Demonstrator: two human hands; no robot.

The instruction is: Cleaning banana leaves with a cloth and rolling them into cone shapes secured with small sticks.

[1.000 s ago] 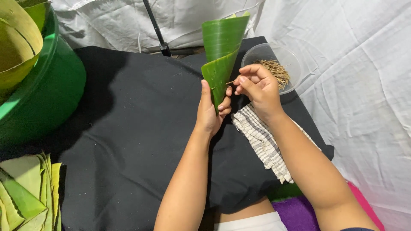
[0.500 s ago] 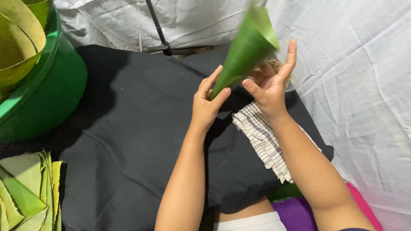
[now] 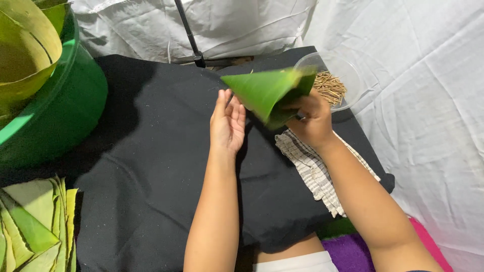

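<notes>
I am gripping a leaf cone [image 3: 267,93] in my right hand [image 3: 312,121], its wide end blurring and hiding my fingertips, its tip pointing left over the black cloth [image 3: 151,151]. My left hand [image 3: 228,123] is hovering just beside the tip, fingers loosely spread and holding nothing. A clear bowl of thin sticks [image 3: 330,85] is sitting partly behind the cone. A striped towel [image 3: 312,168] is lying under my right wrist. A green tub [image 3: 60,111] and stacked leaves [image 3: 35,226] are running off the left edge.
</notes>
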